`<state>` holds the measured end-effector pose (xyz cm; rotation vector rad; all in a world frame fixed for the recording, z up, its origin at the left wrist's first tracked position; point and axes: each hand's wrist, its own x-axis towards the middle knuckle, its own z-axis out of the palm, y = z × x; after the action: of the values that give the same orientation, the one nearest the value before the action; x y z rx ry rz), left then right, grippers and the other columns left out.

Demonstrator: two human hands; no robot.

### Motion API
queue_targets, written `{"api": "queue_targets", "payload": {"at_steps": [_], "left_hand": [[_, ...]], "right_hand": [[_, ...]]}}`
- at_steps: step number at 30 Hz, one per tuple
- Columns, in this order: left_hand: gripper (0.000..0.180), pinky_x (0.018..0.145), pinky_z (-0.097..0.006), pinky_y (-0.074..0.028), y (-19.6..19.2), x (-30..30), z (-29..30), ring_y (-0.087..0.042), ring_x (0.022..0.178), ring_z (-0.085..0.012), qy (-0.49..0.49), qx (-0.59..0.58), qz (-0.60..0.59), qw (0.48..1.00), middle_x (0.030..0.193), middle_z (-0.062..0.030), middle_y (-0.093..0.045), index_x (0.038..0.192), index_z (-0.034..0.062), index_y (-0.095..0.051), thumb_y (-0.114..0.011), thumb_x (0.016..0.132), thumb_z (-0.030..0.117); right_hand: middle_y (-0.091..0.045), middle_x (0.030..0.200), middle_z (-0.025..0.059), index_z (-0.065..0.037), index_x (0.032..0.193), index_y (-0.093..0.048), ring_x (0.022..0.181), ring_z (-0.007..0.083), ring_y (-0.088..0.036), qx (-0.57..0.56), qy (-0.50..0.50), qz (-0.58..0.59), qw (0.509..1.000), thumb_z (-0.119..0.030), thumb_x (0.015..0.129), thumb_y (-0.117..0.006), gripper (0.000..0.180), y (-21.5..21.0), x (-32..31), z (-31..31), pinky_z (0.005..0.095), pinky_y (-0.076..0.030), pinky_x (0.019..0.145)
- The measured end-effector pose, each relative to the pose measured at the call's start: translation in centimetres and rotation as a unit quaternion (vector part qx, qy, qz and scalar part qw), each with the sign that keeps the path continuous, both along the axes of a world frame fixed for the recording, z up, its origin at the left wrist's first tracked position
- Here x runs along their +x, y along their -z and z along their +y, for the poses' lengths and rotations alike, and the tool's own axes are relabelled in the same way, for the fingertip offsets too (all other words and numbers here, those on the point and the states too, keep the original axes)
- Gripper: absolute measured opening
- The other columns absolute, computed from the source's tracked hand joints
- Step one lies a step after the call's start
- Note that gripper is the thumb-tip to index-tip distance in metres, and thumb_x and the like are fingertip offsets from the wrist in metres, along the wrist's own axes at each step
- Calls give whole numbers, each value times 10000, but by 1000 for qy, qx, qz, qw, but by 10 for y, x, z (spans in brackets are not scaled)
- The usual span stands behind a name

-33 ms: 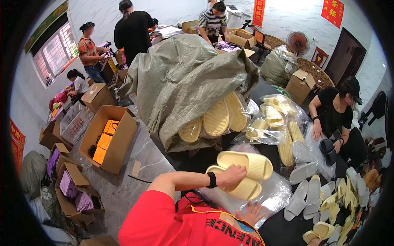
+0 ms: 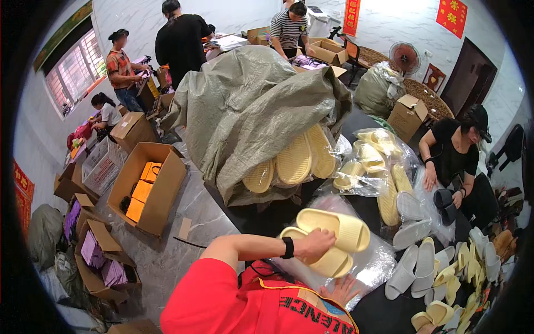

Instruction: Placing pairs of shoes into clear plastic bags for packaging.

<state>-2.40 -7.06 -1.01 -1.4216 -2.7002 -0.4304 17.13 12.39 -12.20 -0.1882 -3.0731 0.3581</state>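
Slippers (image 2: 332, 236), a pale yellow pair stacked sole to sole, sit above the dark bench (image 2: 267, 217) near the picture's middle, clasped in the left hand (image 2: 314, 245), whose grip is closed round the lower one's edge. Just below and to the right, the right hand (image 2: 340, 290) lies flat with fingers spread, its grip open, on a clear plastic bag (image 2: 375, 261). Farther right, grey and yellow slippers (image 2: 428, 267) lie in loose rows on the bench.
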Motion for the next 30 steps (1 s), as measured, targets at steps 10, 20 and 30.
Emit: {"api": "queue_targets", "payload": {"at_steps": [10, 20, 30], "left_hand": [[230, 640, -383, -456, 46, 17, -3, -532, 832, -257, 62, -2, -63, 996, 903, -97, -504, 934, 43, -493, -542, 724, 122], [266, 662, -402, -449, 46, 3, -17, -518, 843, -279, 40, -7, -75, 996, 924, -108, -494, 975, 56, -466, -552, 739, 143], [211, 699, -429, -461, 54, -44, -71, -532, 867, -338, -136, 3, -113, 984, 925, -153, -506, 937, 22, -484, -510, 741, 94]], "right_hand": [[-186, 1414, 200, -125, 1308, -383, 1320, 379, -94, -32, 29, -65, 997, -581, 675, -560, 800, -29, -7, -8, 649, 42, 968], [-171, 1422, 192, -113, 1312, -376, 1327, 369, -58, -35, 32, -52, 998, -590, 659, -580, 834, -23, -2, -7, 640, 55, 973], [-172, 1418, 197, -127, 1305, -390, 1323, 380, -63, -14, 22, -30, 999, -595, 673, -560, 804, -20, 2, -8, 642, 52, 972]]}}
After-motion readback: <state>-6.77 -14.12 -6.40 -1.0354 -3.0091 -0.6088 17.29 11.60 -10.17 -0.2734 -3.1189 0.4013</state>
